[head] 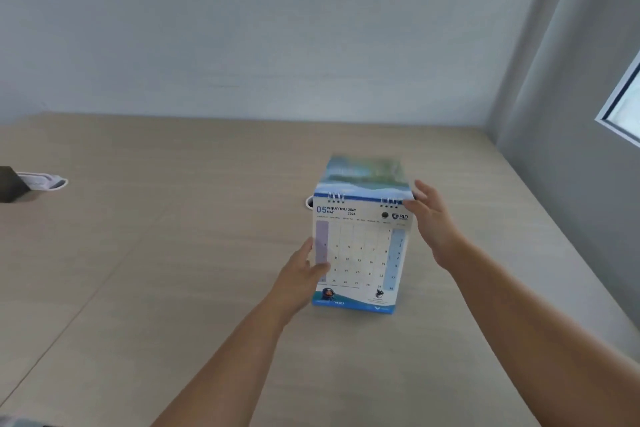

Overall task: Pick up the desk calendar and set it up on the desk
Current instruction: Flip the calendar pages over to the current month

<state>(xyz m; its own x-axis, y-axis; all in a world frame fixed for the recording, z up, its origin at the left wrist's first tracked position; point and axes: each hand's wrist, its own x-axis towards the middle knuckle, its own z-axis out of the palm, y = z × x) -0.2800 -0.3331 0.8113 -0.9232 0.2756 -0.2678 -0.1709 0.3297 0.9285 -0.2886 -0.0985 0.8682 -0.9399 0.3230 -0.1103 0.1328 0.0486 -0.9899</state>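
The desk calendar (362,253) stands on the beige desk (173,270) right of the middle, its May page facing me and a blue-green picture page flipped up behind the wire binding. My left hand (304,274) grips its lower left edge, thumb laid over the page. At the top right corner by the binding is my right hand (433,218), fingers spread and touching the edge. The calendar's bottom edge rests on the desk. Its back panel is hidden.
A small white round object (309,202) peeks out behind the calendar's top left corner. At the far left edge sit a dark box (10,184) and a white face mask (45,181). Walls close the desk at the back and right; a window (623,104) is at right.
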